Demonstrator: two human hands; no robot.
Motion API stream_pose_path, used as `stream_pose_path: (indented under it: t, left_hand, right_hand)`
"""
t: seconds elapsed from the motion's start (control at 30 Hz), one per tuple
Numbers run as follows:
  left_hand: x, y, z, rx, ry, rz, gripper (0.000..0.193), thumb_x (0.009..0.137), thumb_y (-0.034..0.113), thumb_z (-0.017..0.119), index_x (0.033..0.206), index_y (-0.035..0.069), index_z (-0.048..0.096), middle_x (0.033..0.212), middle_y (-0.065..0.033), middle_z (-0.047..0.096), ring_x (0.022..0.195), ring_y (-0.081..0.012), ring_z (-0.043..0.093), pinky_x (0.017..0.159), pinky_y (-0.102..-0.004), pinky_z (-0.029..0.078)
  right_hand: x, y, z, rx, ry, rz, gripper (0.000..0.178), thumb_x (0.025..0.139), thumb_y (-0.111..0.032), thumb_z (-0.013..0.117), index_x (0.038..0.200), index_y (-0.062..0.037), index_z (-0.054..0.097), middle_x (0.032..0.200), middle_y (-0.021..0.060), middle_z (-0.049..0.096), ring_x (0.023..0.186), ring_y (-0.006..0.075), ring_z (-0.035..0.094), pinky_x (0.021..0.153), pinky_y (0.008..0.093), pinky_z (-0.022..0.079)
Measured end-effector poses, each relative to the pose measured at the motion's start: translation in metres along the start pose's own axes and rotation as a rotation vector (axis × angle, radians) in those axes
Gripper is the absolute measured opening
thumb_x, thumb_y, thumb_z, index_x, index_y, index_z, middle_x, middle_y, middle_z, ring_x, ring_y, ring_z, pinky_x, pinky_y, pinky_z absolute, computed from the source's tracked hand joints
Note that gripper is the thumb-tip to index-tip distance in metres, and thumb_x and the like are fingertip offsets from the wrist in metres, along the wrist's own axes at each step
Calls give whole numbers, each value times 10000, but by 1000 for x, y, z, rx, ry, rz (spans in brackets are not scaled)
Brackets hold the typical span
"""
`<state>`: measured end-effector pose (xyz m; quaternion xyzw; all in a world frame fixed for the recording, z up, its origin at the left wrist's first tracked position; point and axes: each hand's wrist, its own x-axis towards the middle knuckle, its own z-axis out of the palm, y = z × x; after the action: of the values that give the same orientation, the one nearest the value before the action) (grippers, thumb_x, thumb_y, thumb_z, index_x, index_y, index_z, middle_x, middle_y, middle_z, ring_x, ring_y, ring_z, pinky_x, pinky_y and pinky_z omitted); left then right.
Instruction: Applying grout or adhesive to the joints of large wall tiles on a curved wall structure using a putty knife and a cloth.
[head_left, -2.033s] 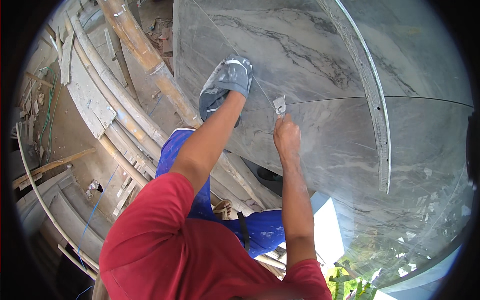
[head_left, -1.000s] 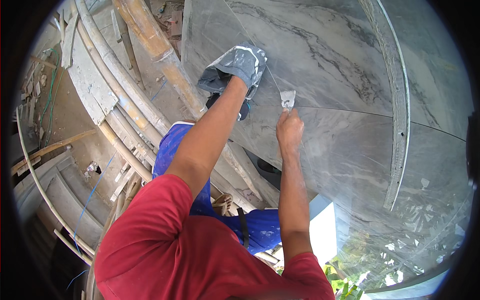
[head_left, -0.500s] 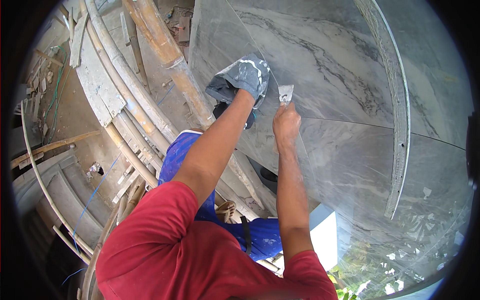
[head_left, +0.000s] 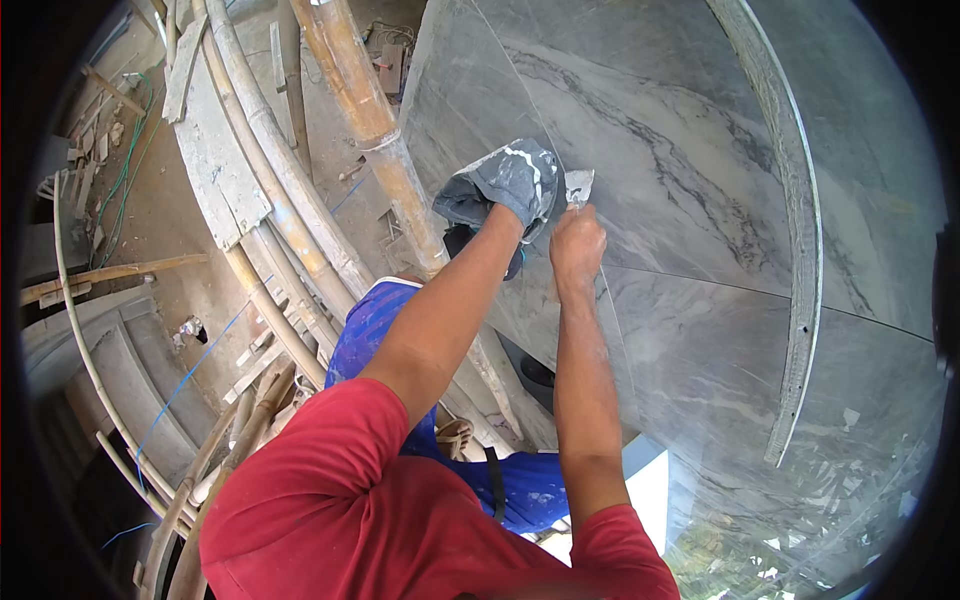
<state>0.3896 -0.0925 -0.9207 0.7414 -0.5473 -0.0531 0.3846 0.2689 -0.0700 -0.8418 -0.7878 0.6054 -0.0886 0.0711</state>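
Observation:
My right hand (head_left: 578, 245) is closed round the handle of a putty knife (head_left: 579, 187). The knife's broad metal blade has whitish smears and lies against or very near the grey marble-patterned tile (head_left: 660, 130), beside a thin joint line. My left hand (head_left: 512, 218) holds a dark grey, crumpled pouch-like thing (head_left: 525, 178) streaked with white paste. Its fingers are hidden by the pouch, which is left of the knife, close to the same joint. Whether the pouch is cloth or rubber I cannot tell.
A long metal strip (head_left: 800, 240) stands out from the tiles at the right. Thick bamboo poles (head_left: 375, 130) and a pale plank (head_left: 215, 185) run along the left. Below them, the ground holds scrap wood and a green cord (head_left: 125, 190).
The whole view has shifted, with the scene sitting lower and farther right. Against the tiles, the putty knife has moved slightly up along the joint; the pouch stays about where it was.

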Motion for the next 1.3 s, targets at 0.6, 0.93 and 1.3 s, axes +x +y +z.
stream_pose_path:
  t: [0.6, 0.93, 1.3]
  left_hand:
    - [-2, 2, 27, -1429, 9, -757, 239, 1052, 224, 432, 1037, 100, 635, 977, -40, 648, 877, -195, 582, 776, -333, 514]
    - [-15, -14, 79, -1871, 116, -780, 276, 1069, 247, 406, 1096, 95, 634, 1019, -40, 642, 894, -202, 559, 802, -332, 507]
    - [-17, -20, 84, -1669, 57, -641, 392, 1074, 302, 348, 1271, 82, 606, 1252, -120, 642, 1127, -242, 595, 993, -371, 482]
  right_hand:
    - [73, -63, 17, 15, -30, -81, 232, 970, -157, 528, 1018, 48, 625, 937, 337, 693, 915, 501, 692, 799, 563, 561]
    - [65, -69, 16, -21, -48, -13, 229, 971, -143, 521, 1026, 54, 623, 946, 319, 702, 946, 496, 688, 832, 558, 555]
    - [113, -107, 32, 32, -27, -141, 216, 950, -112, 525, 1046, 37, 648, 952, 314, 703, 944, 489, 693, 839, 570, 553]
